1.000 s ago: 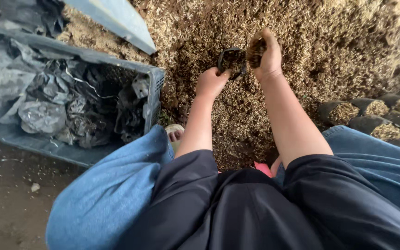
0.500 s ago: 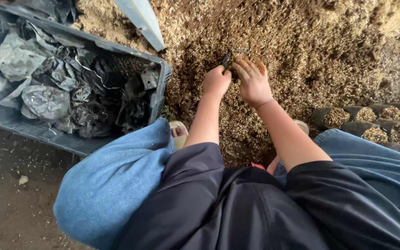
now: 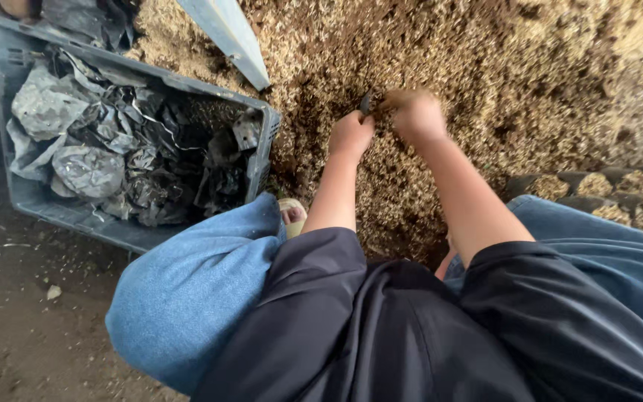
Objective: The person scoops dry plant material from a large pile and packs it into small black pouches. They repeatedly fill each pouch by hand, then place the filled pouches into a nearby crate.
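My left hand (image 3: 351, 134) and my right hand (image 3: 413, 113) meet over a big heap of brown husk mix (image 3: 485, 82). Between them sits a small black plastic bag (image 3: 366, 104), mostly hidden by my fingers. The left hand grips its edge. The right hand is blurred and closed at the bag's mouth; what it holds is unclear. I am squatting, my blue-jeaned knees (image 3: 195, 283) below the hands.
A grey plastic crate (image 3: 266, 149) full of crumpled black plastic bags (image 3: 135, 156) stands at the left on the dirt floor. A pale board (image 3: 228, 37) leans on the heap. Several filled black bags (image 3: 619, 186) sit in rows at the right.
My right hand has come down from higher on the heap and closer to the left hand. The view has shifted a little, with the crate now further left.
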